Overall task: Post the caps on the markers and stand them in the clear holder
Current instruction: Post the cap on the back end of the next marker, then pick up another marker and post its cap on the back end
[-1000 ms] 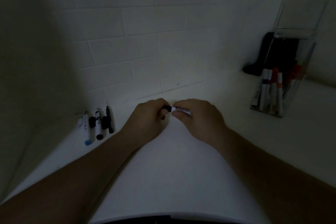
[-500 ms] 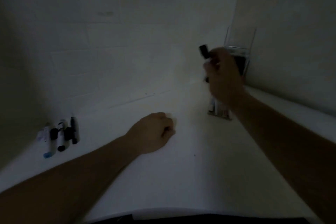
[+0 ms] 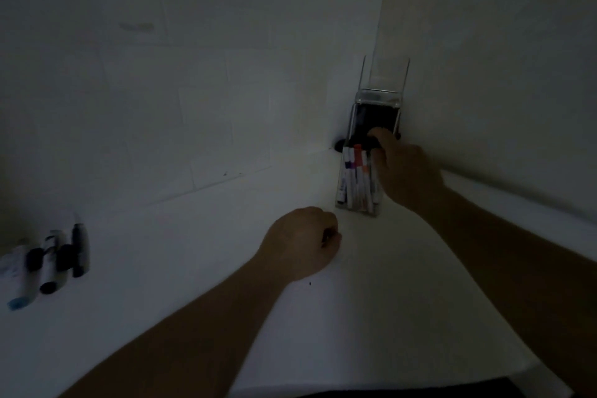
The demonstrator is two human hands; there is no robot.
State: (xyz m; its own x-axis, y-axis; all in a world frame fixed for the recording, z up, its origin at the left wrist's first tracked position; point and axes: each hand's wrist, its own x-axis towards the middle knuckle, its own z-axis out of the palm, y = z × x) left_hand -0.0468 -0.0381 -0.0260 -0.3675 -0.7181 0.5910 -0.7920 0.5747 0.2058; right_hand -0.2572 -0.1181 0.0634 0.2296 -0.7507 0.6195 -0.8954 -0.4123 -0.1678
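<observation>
Clear rectangular plastic holder [image 3: 357, 203] stands upright in the far right corner of the white bench [image 3: 193, 268], just beside both walls, so the only open approach is from the front and left. Inside it several white-barrelled markers [image 3: 355, 178] stand bunched, with purple, red and orange bands showing, plus something dark behind them that I cannot make out. Right hand [image 3: 407, 171] is at the holder's top on its right side, fingers [image 3: 379, 134] curled down over the marker tops; probably seating a marker among the others, but whether they are clamped on one or just letting go is hidden, cannot tell. Left hand [image 3: 302, 241] rests on the bench in front of the holder, fingers curled in together as a loose fist, nothing seen in it, likely idle and waiting. Loose batch of uncapped and capped markers [image 3: 48, 265], white and black with one blue end, lies side by side at the far left near the wall, well apart from the holder. Bench between is bare, giving free room to reach across; the rounded front edge is near the person.
</observation>
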